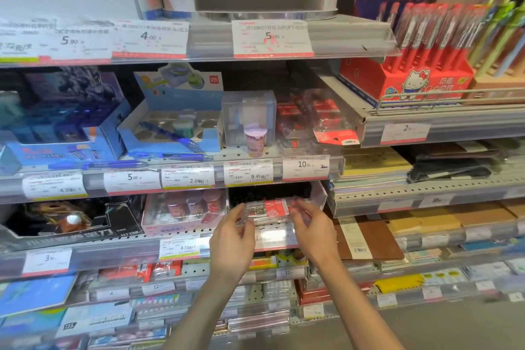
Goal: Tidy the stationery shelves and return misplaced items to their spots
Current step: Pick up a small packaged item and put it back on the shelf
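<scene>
Here, head view: both hands reach up to a shelf of stationery; they hold one packet between them at the shelf's front edge.
Packet: a clear plastic packet [269,210] with a red and white card inside; it lies lengthwise, level, in front of a dark open box [272,193] on the third shelf down; its contents are too blurred to name.
Left hand: the left hand [231,239] has its fingers curled round the packet's left end; the fingertips [241,212] press the clear plastic, thumb below, fingers above.
Right hand: the right hand [312,231] pinches the packet's right end; its fingers [298,207] are bent over the top edge; the packet spans the gap between the two hands.
Beside it: a pink tray [181,213] of small pink cups sits just left of the dark box; a yellow and white price tag [179,248] hangs on the rail below it.
Shelf above: a pink cup [255,140] stands upright by a clear box [248,113]; blue pens [170,156] lie loose along the shelf's front edge.
Right bay: a brown notebook [369,239] leans near the right wrist; a red pen stand [406,79] stands higher up.
</scene>
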A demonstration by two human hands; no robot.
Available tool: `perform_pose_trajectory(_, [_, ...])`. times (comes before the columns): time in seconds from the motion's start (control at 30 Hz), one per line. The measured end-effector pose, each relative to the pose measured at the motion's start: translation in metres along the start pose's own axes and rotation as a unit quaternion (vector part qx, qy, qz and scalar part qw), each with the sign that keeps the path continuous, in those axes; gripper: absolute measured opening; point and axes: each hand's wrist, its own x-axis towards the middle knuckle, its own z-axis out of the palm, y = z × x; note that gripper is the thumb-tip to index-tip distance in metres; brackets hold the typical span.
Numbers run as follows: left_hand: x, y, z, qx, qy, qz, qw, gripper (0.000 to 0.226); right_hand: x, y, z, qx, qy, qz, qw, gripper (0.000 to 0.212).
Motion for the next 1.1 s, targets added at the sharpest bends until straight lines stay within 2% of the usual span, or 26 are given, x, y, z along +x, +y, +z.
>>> perform_pose_trajectory(0.07, [-0.003,-0.001,0.000,-0.038,0.017,-0.010,0.999,0.039,-0.002,0.000,0.000,0.048,0.014,0.018,0.999,0.040])
perform_pose_trajectory(0.13, [-0.005,-0.002,0.000,-0.126,0.015,-0.039,0.991,0.038,-0.005,-0.001,0.001,0.111,0.034,0.034,0.993,0.036])
perform_pose_trajectory(0.23, [-0.008,-0.002,0.001,-0.280,0.004,-0.112,0.954,0.037,-0.007,-0.007,0.000,0.221,0.053,0.063,0.972,0.026])
perform_pose_trajectory(0.3, [-0.013,0.001,-0.001,-0.317,-0.007,-0.132,0.939,0.036,-0.009,-0.011,-0.001,0.284,0.052,0.087,0.954,0.023])
perform_pose_trajectory(0.4, [-0.021,0.003,-0.006,-0.314,-0.040,-0.140,0.938,0.034,-0.015,-0.013,-0.004,0.353,0.038,0.110,0.928,0.024])
perform_pose_trajectory(0.57, [-0.026,-0.006,-0.023,-0.213,-0.136,-0.128,0.959,0.031,-0.023,-0.009,-0.015,0.347,-0.015,0.100,0.933,0.028])
perform_pose_trajectory(0.7, [-0.034,-0.005,-0.035,-0.248,-0.225,-0.135,0.932,0.019,-0.032,-0.009,-0.019,0.329,-0.056,0.087,0.939,0.029])
perform_pose_trajectory(0.83, [-0.036,-0.006,-0.043,-0.259,-0.288,-0.138,0.912,0.012,-0.042,-0.014,-0.022,0.318,-0.060,0.058,0.944,0.030])
perform_pose_trajectory(0.9, [-0.036,-0.007,-0.046,-0.263,-0.303,-0.137,0.905,0.014,-0.046,-0.019,-0.022,0.311,-0.047,0.054,0.948,0.033])
perform_pose_trajectory(1.03, [-0.037,-0.007,-0.051,-0.251,-0.294,-0.116,0.915,0.016,-0.060,-0.024,-0.016,0.281,-0.007,0.076,0.957,0.046])
perform_pose_trajectory(1.1, [-0.038,-0.006,-0.053,-0.264,-0.296,-0.116,0.911,0.016,-0.069,-0.023,-0.012,0.279,-0.019,0.099,0.955,0.045])
